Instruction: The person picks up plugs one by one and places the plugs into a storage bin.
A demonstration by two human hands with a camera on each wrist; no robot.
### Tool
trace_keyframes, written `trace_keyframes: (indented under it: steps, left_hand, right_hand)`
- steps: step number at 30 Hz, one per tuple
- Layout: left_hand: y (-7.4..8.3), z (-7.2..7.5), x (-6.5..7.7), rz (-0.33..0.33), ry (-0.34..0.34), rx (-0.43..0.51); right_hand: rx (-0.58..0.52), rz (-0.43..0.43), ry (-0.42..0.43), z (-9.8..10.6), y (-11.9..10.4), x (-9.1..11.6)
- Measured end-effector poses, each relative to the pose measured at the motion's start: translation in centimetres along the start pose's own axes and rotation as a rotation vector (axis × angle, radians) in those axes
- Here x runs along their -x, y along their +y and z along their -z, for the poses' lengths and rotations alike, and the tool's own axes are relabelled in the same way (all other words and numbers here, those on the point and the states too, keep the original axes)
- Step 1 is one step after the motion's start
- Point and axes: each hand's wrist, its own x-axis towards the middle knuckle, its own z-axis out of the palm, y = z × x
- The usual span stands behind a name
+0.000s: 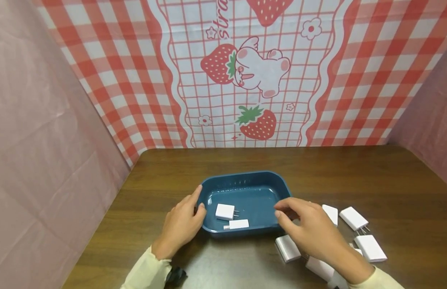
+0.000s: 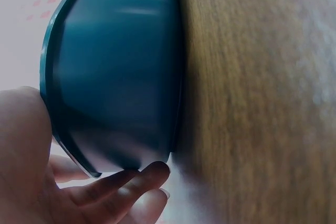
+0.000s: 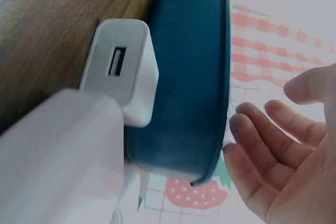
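A dark blue rectangular tray (image 1: 252, 200) stands on the table. In it lie a white charger plug (image 1: 224, 211) with metal prongs and a thinner white block (image 1: 239, 224) with a small metallic end. My left hand (image 1: 182, 220) holds the tray's left end, thumb at the rim and fingers along the outer wall (image 2: 115, 77). Over the right rim hovers my right hand (image 1: 311, 226), its fingers loosely bent and nothing between them in the right wrist view. Below that hand, a white charger (image 3: 118, 64) with a USB slot stands beside the tray's wall.
Several more white chargers lie to the right of the tray, among them one with prongs (image 1: 354, 218) and another (image 1: 370, 248) nearer me; my right hand partly hides some. A checked strawberry cloth (image 1: 259, 72) hangs behind the wooden table (image 1: 353, 172).
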Motion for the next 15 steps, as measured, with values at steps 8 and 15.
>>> trace_keyframes:
  steps: [8, 15]
  left_hand:
    - [0.1, 0.2, 0.1, 0.018, -0.014, -0.003]
    - [0.2, 0.1, 0.1, 0.019, -0.019, -0.001]
  right_hand:
    - [0.086, -0.027, 0.019, 0.9, 0.4, 1.3]
    - [0.168, -0.055, 0.021, 1.8, 1.1, 2.9]
